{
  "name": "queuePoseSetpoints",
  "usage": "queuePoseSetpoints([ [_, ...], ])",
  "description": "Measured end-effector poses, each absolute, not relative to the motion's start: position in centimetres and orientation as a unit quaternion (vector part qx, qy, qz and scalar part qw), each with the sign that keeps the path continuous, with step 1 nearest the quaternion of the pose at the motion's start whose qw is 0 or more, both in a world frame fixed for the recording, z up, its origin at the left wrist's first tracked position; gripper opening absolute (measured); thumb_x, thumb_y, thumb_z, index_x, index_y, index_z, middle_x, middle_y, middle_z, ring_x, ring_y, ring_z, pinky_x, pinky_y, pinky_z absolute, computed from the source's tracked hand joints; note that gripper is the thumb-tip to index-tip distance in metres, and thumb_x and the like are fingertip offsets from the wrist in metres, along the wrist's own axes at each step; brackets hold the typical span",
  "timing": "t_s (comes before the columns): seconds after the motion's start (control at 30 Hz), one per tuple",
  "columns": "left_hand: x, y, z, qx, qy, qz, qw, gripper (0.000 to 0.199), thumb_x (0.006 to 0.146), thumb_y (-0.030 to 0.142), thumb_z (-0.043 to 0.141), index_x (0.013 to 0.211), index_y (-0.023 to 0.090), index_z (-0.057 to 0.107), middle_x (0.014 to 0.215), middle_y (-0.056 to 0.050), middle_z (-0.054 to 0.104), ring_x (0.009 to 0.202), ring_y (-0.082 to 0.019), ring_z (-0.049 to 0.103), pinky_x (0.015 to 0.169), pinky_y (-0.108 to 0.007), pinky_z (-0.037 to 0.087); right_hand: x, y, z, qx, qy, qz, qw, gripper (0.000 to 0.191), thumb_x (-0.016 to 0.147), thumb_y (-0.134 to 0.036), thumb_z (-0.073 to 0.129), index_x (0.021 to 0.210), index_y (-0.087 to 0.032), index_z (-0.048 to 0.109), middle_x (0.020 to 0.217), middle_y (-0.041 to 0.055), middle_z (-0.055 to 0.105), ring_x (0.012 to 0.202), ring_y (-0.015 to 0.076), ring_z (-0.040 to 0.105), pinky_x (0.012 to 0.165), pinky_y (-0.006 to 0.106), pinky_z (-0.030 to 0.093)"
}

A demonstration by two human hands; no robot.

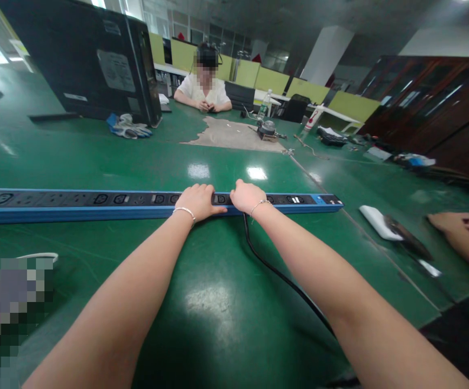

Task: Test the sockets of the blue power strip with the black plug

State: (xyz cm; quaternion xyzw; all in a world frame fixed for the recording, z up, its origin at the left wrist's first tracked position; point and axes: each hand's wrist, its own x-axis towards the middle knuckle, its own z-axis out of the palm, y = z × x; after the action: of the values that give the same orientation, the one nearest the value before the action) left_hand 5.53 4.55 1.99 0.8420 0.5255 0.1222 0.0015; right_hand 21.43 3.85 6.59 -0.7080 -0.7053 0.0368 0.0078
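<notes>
A long blue power strip with a black socket face lies across the green table in front of me. My left hand grips it near the middle, fingers over the far edge and thumb along the near side. Close to its right, my right hand is closed over the socket face. A black power cord comes out beneath that hand and runs down to the right, under my forearm. The cord's end is hidden in my right fingers.
A black computer case and work gloves stand at the back left. A person sits across the table. Another person's hands rest at the right, by a white and dark object. A pixelated item lies left.
</notes>
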Motion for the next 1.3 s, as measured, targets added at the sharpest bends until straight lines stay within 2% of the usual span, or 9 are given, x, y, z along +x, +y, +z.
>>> queuePoseSetpoints([
  [0.27, 5.0, 4.9, 2.1, 0.844, 0.522, 0.119, 0.032, 0.071, 0.070, 0.071, 0.049, 0.113, 0.016, 0.056, 0.110, -0.012, 0.063, 0.103, -0.029, 0.055, 0.088, -0.039, 0.041, 20.9, 3.7, 6.2, -0.709, -0.703, 0.045, 0.020, 0.033, 0.088, -0.036, 0.036, 0.110, -0.016, 0.051, 0.103, 0.0166, 0.065, 0.094, 0.0262, 0.063, 0.083, 0.037, 0.043],
  [0.4, 5.1, 4.6, 2.3, 0.826, 0.531, 0.178, 0.071, 0.050, 0.083, 0.052, 0.042, 0.117, 0.017, 0.057, 0.118, -0.009, 0.061, 0.109, -0.024, 0.054, 0.095, -0.035, 0.039, 22.8, 4.0, 5.9, -0.704, -0.703, 0.082, 0.057, 0.043, 0.091, -0.046, 0.027, 0.102, -0.017, 0.057, 0.102, 0.0143, 0.066, 0.095, 0.0252, 0.061, 0.079, 0.033, 0.043],
  [0.47, 6.1, 3.8, 2.6, 0.796, 0.559, 0.220, 0.074, 0.043, 0.087, 0.045, 0.037, 0.113, 0.018, 0.058, 0.114, -0.008, 0.063, 0.107, -0.022, 0.056, 0.094, -0.034, 0.039, 24.2, 3.8, 5.0, -0.721, -0.683, 0.054, 0.102, 0.048, 0.093, -0.045, 0.020, 0.097, -0.018, 0.059, 0.101, 0.0132, 0.066, 0.096, 0.0248, 0.060, 0.080, 0.032, 0.042],
  [0.63, 11.5, 1.7, 4.7, 0.765, 0.604, 0.175, 0.139, 0.057, 0.085, 0.057, 0.033, 0.115, 0.013, 0.052, 0.101, -0.017, 0.067, 0.097, -0.027, 0.063, 0.081, -0.039, 0.046, 26.5, 2.7, 1.9, -0.713, -0.675, -0.074, 0.174, 0.036, 0.091, -0.034, 0.031, 0.107, -0.020, 0.060, 0.119, 0.0093, 0.060, 0.110, 0.0245, 0.050, 0.093, 0.036, 0.033],
  [0.77, 14.9, 1.7, 6.3, 0.746, 0.633, 0.124, 0.165, 0.043, 0.086, 0.039, 0.039, 0.111, 0.006, 0.050, 0.100, -0.025, 0.065, 0.098, -0.029, 0.063, 0.079, -0.038, 0.046, 26.6, 2.4, 0.6, -0.699, -0.689, -0.069, 0.180, 0.035, 0.091, -0.029, 0.031, 0.109, -0.022, 0.061, 0.119, 0.0058, 0.061, 0.113, 0.0219, 0.047, 0.096, 0.037, 0.028],
  [0.83, 15.5, 1.9, 6.6, 0.740, 0.643, 0.116, 0.162, 0.037, 0.086, 0.033, 0.039, 0.109, 0.006, 0.051, 0.102, -0.026, 0.065, 0.101, -0.028, 0.063, 0.079, -0.037, 0.047, 26.6, 2.5, 0.4, -0.696, -0.688, -0.076, 0.192, 0.035, 0.090, -0.028, 0.032, 0.109, -0.022, 0.061, 0.118, 0.0056, 0.062, 0.112, 0.0216, 0.048, 0.095, 0.037, 0.028],
  [1.0, 15.7, 1.1, 7.4, 0.741, 0.652, 0.118, 0.114, 0.034, 0.086, 0.034, 0.041, 0.105, 0.008, 0.052, 0.098, -0.020, 0.067, 0.096, -0.026, 0.064, 0.078, -0.033, 0.048, 26.5, 2.9, -0.2, -0.698, -0.669, -0.106, 0.232, 0.032, 0.087, -0.023, 0.037, 0.102, -0.021, 0.065, 0.112, 0.0066, 0.065, 0.108, 0.0221, 0.051, 0.091, 0.037, 0.028],
  [1.17, 15.0, -0.2, 11.7, 0.722, 0.647, 0.242, 0.032, 0.032, 0.089, 0.033, 0.037, 0.114, 0.014, 0.046, 0.094, -0.015, 0.068, 0.089, -0.022, 0.066, 0.080, -0.034, 0.047, 26.5, 3.0, -0.5, -0.688, -0.673, -0.121, 0.243, 0.029, 0.086, -0.022, 0.040, 0.098, -0.019, 0.066, 0.104, 0.0082, 0.068, 0.103, 0.0228, 0.053, 0.087, 0.037, 0.030],
  [1.3, 10.0, 1.2, 12.7, 0.680, 0.668, 0.294, 0.066, 0.032, 0.087, 0.031, 0.041, 0.115, 0.018, 0.051, 0.100, -0.013, 0.068, 0.096, -0.023, 0.063, 0.084, -0.035, 0.046, 26.6, 3.2, -1.0, -0.679, -0.666, -0.136, 0.276, 0.030, 0.085, -0.022, 0.040, 0.099, -0.020, 0.067, 0.105, 0.0067, 0.068, 0.102, 0.0213, 0.053, 0.087, 0.036, 0.029],
])
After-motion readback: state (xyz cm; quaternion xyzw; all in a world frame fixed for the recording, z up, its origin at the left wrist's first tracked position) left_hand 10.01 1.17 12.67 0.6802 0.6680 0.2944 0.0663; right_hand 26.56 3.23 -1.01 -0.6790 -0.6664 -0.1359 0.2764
